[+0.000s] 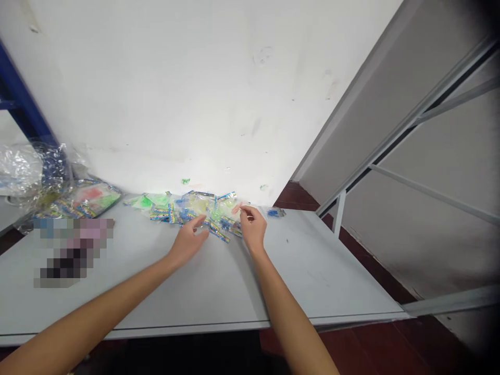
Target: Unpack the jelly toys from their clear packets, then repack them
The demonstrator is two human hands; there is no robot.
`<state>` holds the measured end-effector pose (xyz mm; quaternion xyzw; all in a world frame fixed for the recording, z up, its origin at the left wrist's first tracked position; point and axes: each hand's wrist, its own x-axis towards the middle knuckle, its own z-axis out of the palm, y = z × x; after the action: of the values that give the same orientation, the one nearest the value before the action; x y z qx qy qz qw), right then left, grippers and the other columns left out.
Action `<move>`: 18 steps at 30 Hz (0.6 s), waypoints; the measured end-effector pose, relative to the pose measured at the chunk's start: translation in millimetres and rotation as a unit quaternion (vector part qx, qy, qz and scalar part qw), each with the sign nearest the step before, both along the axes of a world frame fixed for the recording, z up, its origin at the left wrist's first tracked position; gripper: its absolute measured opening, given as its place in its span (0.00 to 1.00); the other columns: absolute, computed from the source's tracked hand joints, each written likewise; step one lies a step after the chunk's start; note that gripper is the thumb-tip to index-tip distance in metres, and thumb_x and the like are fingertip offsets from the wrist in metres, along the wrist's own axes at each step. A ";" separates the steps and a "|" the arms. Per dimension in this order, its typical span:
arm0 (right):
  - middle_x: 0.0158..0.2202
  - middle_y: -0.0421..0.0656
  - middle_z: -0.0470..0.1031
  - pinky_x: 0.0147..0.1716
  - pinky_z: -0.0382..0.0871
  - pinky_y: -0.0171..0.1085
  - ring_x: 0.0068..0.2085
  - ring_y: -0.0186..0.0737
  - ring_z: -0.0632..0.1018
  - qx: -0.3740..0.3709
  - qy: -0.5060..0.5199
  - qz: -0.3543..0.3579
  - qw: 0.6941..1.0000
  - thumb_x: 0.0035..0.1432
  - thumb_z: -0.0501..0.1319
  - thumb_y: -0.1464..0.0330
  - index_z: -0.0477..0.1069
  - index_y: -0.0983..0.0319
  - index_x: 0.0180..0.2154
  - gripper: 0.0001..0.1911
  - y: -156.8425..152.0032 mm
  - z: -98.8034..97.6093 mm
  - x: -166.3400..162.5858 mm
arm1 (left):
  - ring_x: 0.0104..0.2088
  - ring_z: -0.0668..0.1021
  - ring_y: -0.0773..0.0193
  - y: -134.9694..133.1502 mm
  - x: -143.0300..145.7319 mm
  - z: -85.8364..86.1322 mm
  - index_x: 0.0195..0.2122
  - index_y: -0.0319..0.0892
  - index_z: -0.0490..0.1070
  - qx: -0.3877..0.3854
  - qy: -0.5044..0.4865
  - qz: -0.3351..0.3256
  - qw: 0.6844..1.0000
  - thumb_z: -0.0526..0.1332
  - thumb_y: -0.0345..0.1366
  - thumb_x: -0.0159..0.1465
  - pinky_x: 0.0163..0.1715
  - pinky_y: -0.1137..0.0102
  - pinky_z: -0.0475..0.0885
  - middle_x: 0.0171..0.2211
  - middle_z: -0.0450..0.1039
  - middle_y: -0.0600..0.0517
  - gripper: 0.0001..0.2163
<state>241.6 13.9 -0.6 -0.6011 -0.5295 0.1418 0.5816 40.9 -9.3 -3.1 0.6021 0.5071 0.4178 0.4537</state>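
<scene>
Small clear plastic packets (pixel 199 204) with blue-and-yellow printed header strips lie in a loose pile against the wall, with green, yellow and blue pieces inside. My left hand (pixel 190 240) is at the pile's front edge, thumb and fingers apart, with nothing visible between them. At the pile's right side, my right hand (pixel 253 226) has its thumb and fingertips pinched together. A small pink piece (pixel 236 208) shows at those fingertips; its kind is too small to tell. Packets partly lie behind both hands.
A larger bag of similar packets (pixel 91 198) sits at the left, beside crumpled clear plastic (pixel 23 166). One small blue packet (pixel 276 212) lies apart at the right. The grey table (pixel 320 276) meets a white wall (pixel 195 94); a metal frame (pixel 339 213) stands right.
</scene>
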 end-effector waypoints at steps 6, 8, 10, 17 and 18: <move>0.30 0.43 0.78 0.35 0.73 0.39 0.31 0.39 0.76 -0.052 0.136 0.222 0.964 0.51 0.62 0.61 0.76 0.61 0.34 0.11 -9.9 4.3 -24.1 | 0.46 0.80 0.53 35.5 -7.3 23.5 0.36 0.40 0.78 -0.166 -0.188 -0.030 0.968 0.71 0.44 0.50 0.47 0.62 0.74 0.43 0.80 0.42 0.16; 0.31 0.43 0.78 0.34 0.73 0.39 0.32 0.39 0.76 -0.081 0.135 0.265 0.951 0.54 0.62 0.61 0.77 0.60 0.36 0.12 -14.4 -1.0 -36.1 | 0.39 0.81 0.57 41.4 -16.5 20.8 0.34 0.39 0.78 -0.240 -0.257 -0.082 0.933 0.72 0.42 0.50 0.41 0.65 0.76 0.39 0.80 0.42 0.14; 0.35 0.44 0.78 0.33 0.73 0.38 0.33 0.39 0.76 -0.087 0.088 0.268 0.955 0.57 0.61 0.59 0.76 0.59 0.42 0.15 -18.8 -6.2 -43.8 | 0.34 0.81 0.61 43.5 -24.7 15.3 0.32 0.38 0.78 -0.273 -0.286 -0.099 0.913 0.74 0.37 0.48 0.37 0.69 0.76 0.36 0.80 0.43 0.12; 0.43 0.45 0.74 0.33 0.74 0.37 0.38 0.38 0.76 0.006 -0.076 0.207 0.975 0.57 0.64 0.59 0.78 0.54 0.46 0.15 -19.6 -10.2 -41.6 | 0.28 0.79 0.63 35.3 -24.0 6.8 0.30 0.35 0.77 -0.283 -0.217 -0.132 0.925 0.75 0.36 0.45 0.32 0.70 0.74 0.27 0.78 0.47 0.14; 0.43 0.45 0.74 0.34 0.74 0.37 0.39 0.39 0.76 0.003 -0.084 0.223 0.971 0.58 0.64 0.59 0.78 0.54 0.45 0.14 -19.4 -9.7 -40.8 | 0.28 0.79 0.63 33.2 -23.6 8.1 0.30 0.35 0.77 -0.285 -0.217 -0.149 0.922 0.75 0.36 0.45 0.32 0.69 0.73 0.27 0.78 0.47 0.14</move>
<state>200.9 -5.4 -10.3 -0.4759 -0.6977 0.2150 0.4904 17.3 23.9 5.0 0.4110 0.3982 0.3035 0.7618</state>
